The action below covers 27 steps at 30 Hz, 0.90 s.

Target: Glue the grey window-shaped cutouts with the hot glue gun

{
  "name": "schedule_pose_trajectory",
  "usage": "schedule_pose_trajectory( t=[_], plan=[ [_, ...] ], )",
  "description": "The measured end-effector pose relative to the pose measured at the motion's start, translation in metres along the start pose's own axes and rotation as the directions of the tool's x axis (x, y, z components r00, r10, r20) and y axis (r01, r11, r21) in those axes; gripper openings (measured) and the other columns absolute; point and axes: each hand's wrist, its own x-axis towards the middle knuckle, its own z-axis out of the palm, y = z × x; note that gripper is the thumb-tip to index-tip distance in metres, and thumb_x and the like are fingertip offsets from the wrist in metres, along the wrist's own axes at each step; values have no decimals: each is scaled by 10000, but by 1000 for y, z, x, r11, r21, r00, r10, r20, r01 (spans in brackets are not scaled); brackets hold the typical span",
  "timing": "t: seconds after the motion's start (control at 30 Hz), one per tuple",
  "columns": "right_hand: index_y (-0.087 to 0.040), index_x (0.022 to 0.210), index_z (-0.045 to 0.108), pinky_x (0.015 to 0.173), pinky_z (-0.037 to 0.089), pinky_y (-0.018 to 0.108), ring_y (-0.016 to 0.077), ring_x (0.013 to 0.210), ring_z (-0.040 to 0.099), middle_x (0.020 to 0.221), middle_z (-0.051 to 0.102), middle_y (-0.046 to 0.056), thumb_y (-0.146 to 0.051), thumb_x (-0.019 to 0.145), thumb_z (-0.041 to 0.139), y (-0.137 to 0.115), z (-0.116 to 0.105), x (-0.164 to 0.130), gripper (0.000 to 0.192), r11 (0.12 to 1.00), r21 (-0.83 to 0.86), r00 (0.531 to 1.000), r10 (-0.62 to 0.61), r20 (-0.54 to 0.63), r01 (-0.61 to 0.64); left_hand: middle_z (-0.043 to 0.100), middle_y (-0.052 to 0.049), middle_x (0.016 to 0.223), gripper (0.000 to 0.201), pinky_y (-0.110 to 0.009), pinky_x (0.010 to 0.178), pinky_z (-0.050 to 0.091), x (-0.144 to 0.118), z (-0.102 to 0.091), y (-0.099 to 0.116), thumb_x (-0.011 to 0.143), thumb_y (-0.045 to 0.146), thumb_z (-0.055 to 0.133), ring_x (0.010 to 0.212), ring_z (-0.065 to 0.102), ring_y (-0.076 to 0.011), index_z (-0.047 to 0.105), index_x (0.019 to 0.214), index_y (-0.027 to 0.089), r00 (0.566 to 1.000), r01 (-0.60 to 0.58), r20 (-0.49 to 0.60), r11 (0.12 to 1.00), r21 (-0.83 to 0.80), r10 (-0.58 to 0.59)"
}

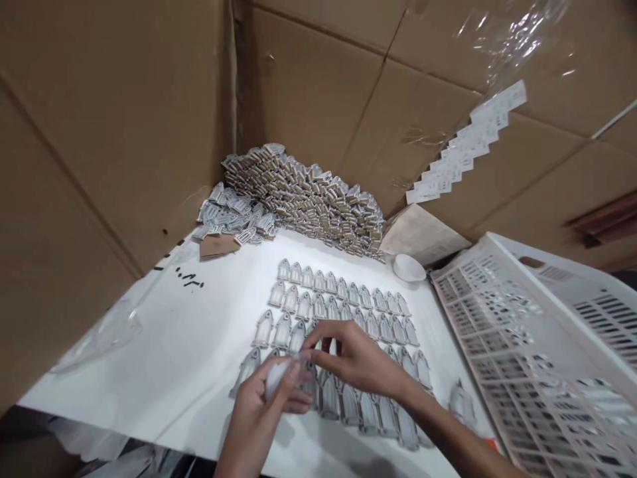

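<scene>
Head view shows the left hand (263, 405) pinching a small white piece (277, 376) while the right hand (348, 358) fingertips pluck at it, best kept low over the rows of tags (343, 295).

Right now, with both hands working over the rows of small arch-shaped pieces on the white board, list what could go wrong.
1. The left hand and right hand hover right over the neat rows of grey arch-shaped pieces; a wrist or forearm could brush them out of line.
2. The heaped pile of stacked grey and tan pieces leans against the brown cardboard wall and might slide onto the rows.
3. One lone piece lies near the white board's edge and may get knocked off.
</scene>
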Motion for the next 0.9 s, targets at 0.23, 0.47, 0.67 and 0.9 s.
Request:
schedule_pose_trajectory(
  t=[0.23, 0.47, 0.67, 0.9],
  plan=[
    [-250, 994, 850, 597, 424, 229, 127, 755, 673, 930, 820, -10, -367, 1026, 735, 5, 2, -15, 168, 991, 106, 996, 87, -5, -86, 850, -93, 1019, 536, -315, 768, 680, 2, 8, -6, 873, 664, 804, 819, 809, -243, 813, 1113, 185, 999, -33, 38, 999, 27, 32],
    [-226, 953, 834, 643, 531, 246, 138, 695, 705, 880, 811, 13, -472, 946, 833, 18, 5, -16, 246, 946, 295, 986, 157, -48, -136, 842, -79, 1013, 518, -329, 816, 681, 12, 16, -16, 911, 633, 789, 879, 811, -248, 769, 1173, 186, 998, -23, 54, 1000, 22, 21],
    [-197, 955, 836, 528, 504, 264, 147, 581, 698, 958, 835, 73, -522, 933, 785, 47, -36, 14, 330, 978, 143, 954, 183, -239, -152, 820, -132, 1271, 566, -397, 912, 687, 13, 22, -14, 918, 644, 775, 1041, 826, -311, 730, 1263, 197, 997, 49, 60, 999, -9, -48],
    [-206, 915, 845, 598, 507, 288, 180, 606, 692, 808, 818, 37, -415, 887, 786, 94, -50, 58, 220, 987, 30, 951, 160, -264, -158, 812, -129, 1311, 551, -423, 966, 680, 10, 13, -12, 947, 644, 736, 1107, 815, -328, 717, 1303, 224, 993, 74, 90, 997, 38, -77]
  ],
)
